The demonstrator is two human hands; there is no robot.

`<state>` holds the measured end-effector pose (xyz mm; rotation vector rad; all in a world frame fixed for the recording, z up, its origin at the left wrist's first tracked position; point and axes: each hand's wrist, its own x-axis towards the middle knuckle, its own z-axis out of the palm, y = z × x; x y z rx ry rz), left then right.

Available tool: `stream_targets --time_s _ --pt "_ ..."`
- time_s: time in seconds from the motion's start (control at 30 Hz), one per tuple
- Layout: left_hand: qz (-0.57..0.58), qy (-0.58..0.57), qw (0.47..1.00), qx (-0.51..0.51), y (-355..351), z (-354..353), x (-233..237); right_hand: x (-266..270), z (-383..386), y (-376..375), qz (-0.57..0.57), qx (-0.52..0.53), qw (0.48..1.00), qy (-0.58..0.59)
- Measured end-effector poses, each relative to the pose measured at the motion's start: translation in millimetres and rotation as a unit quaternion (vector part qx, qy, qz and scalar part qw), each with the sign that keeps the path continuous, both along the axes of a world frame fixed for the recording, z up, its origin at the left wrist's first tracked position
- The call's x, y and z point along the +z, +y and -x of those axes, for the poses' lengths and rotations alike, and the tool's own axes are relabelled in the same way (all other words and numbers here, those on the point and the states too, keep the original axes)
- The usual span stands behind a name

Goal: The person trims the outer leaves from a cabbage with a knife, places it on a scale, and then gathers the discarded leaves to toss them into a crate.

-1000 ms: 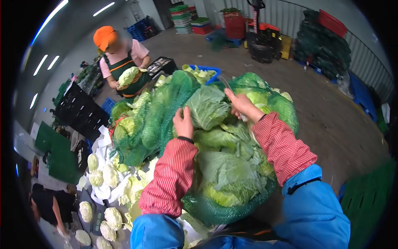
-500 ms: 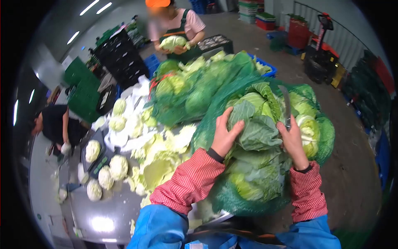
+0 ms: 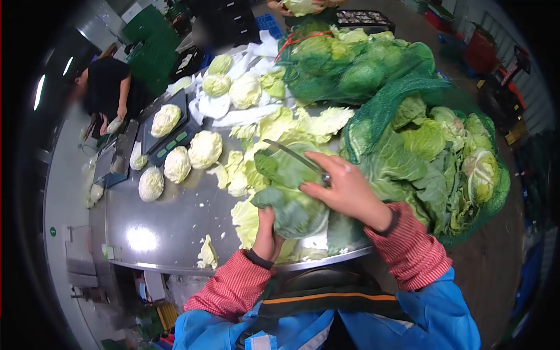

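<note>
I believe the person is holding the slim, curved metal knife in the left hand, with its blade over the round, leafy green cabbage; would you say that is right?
Not quite: the hand is wrong. The head view shows the slim, curved metal knife in the right hand, with its blade over the round, leafy green cabbage.

No text, brand or number legible. Round green sign point(image 3: 52, 231) at left: pale mark too small to read. Scale point(image 3: 171, 145) on bench point(image 3: 186, 219): green panel patches, characters unreadable.
</note>
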<state>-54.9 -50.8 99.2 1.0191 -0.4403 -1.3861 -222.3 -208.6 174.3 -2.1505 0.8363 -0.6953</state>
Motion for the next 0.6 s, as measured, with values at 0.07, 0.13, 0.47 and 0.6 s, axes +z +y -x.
stream_targets --time_s 0.07,0.13,0.47,0.6 --pt "-0.077 0.078 0.994 -0.031 16.5 -21.4 -18.9 -54.8 -33.7 -0.5 0.025 0.002 0.997 -0.071" --pt "-0.113 0.087 0.989 -0.048 22.3 -37.0 -24.0 -65.1 -51.6 -3.6 -0.052 -0.007 0.993 -0.109" --pt "0.036 -0.686 0.726 -0.026 -28.2 -52.7 48.4 -88.4 -86.4 -15.2 -0.12 -0.067 0.962 -0.235" --pt "0.015 -0.625 0.78 0.025 -51.8 -81.3 12.3 -64.9 -36.2 5.5 -0.191 -0.063 0.975 -0.1"
